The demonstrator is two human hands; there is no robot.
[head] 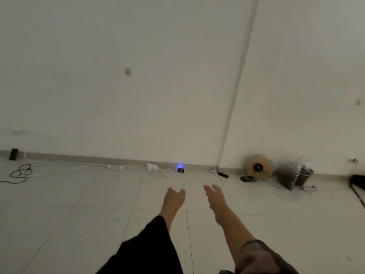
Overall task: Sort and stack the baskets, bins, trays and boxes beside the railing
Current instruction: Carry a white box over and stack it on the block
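Progress: can't judge from this view. No baskets, bins, trays, boxes or railing in shot, so nothing shows as sorted or stacked; where the task's things are, can't tell. By the look of it, all the work is out of frame.

Left hand (174, 198) and right hand (214, 196) both reach fwd over the tiled floor (79, 224), near each other but not touching, fingers loose, holding nothing.

Containers: only dark pots (303, 176) at the floor's far right edge by the wall, just beside a fan (258, 167); blurred, contents unclear. Power strip (115, 167) and cables (20, 172) along the far edge, left.
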